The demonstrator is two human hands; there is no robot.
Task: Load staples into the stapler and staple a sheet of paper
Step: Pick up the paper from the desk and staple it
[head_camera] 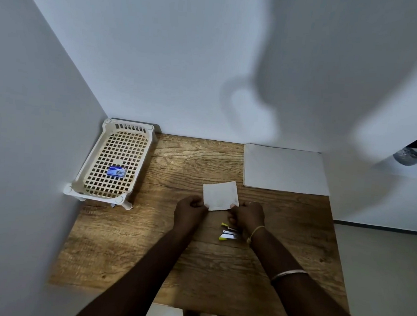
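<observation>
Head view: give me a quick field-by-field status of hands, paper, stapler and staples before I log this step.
left hand: pinching the near left corner of the small paper
right hand: pinching the paper's near right corner
small paper: white, folded or cut small, held just over the wooden table
stapler: yellow and black, lying on the table beside the right wrist, seemingly open; not held
staple box: blue, inside the cream basket at far left
paper stack: white, far right of the table
stapling: not visible as done

Staple box (117, 171) print illegible.
</observation>
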